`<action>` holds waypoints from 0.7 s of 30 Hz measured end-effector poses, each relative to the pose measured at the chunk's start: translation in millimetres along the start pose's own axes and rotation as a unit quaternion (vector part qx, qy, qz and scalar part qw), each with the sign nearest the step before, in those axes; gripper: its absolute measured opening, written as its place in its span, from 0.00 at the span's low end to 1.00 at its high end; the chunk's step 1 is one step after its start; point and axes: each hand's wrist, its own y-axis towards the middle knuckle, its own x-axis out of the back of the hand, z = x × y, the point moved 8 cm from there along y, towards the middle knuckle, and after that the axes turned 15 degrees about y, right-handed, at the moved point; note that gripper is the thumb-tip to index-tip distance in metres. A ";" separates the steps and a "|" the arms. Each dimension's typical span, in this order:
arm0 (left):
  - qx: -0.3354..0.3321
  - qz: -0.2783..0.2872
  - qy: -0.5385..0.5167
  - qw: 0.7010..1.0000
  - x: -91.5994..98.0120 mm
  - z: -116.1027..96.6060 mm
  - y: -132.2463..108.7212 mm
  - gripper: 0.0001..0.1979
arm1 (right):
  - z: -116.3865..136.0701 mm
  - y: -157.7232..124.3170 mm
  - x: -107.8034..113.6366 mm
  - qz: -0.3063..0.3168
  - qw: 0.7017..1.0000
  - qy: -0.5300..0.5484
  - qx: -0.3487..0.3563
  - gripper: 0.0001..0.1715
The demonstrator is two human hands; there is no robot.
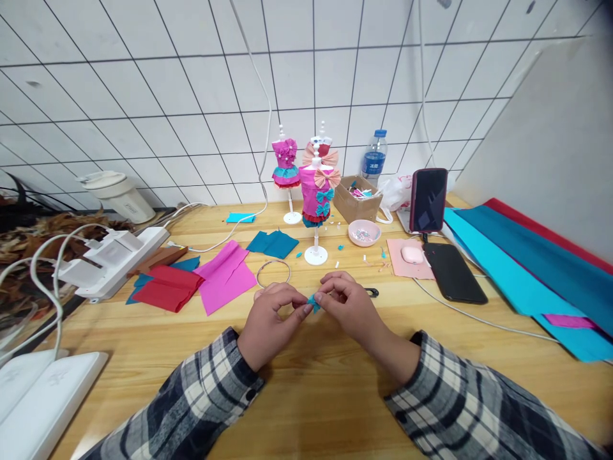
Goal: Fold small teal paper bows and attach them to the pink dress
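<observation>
Between my two hands is a small piece of turquoise crepe paper (313,303), gathered at its middle. My left hand (278,316) pinches its left side between thumb and forefinger. From the other side my right hand (348,306) grips it with thumb and fingertips. A dark tool handle (371,292) pokes out behind my right hand; the rest of it is hidden. Just beyond stands a mini dress form (317,195) in a magenta dress with turquoise and peach bows. A ring of wire (273,273) lies close to my left hand.
Two more dress forms, one in magenta and blue (286,166), stand behind. A pink bowl (364,233), cardboard box (357,203), water bottle (374,156) and phones (454,271) sit to the right. Magenta paper (225,278), red paper (170,289) and a power strip (115,262) lie left.
</observation>
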 end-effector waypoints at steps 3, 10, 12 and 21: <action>0.010 -0.022 -0.017 1.000 3.5 2.6 0.0 0.09 | -11.8 1.1 -2.1 0.012 0.996 0.070 -0.063 0.11; 0.040 -0.051 -0.073 0.995 7.3 11.1 0.6 0.09 | -33.9 -6.0 -17.0 0.033 0.957 0.219 -0.185 0.21; 0.045 -0.058 -0.074 0.995 5.7 10.0 -0.3 0.09 | -35.7 -7.7 -19.2 0.021 0.950 0.243 -0.195 0.21; 0.089 -0.103 -0.086 0.987 -3.6 30.6 24.5 0.16 | -22.7 11.4 12.3 -0.061 0.946 0.286 -0.138 0.21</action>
